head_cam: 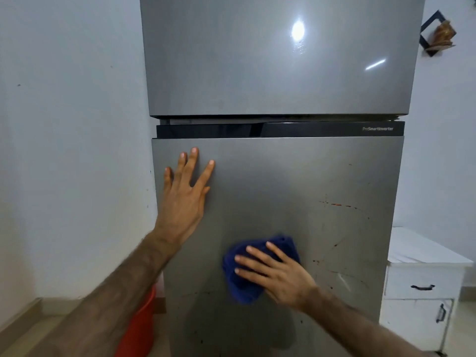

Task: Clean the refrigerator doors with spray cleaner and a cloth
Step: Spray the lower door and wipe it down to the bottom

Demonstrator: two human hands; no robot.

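A tall grey refrigerator fills the view, with an upper door (257, 60) and a lower door (322, 181) split by a black strip. My left hand (184, 194) lies flat on the lower door near its upper left corner, fingers spread, holding nothing. My right hand (277, 273) presses a bunched dark blue cloth (240, 284) against the middle of the lower door. Orange streaks (337, 204) and dark specks mark the door's right part. No spray bottle is in view.
A white wall stands close on the left. A red bucket (139, 328) sits on the floor at the refrigerator's lower left. A white cabinet (422, 287) with dark handles stands to the right. A dark wall shelf (436, 34) hangs at the upper right.
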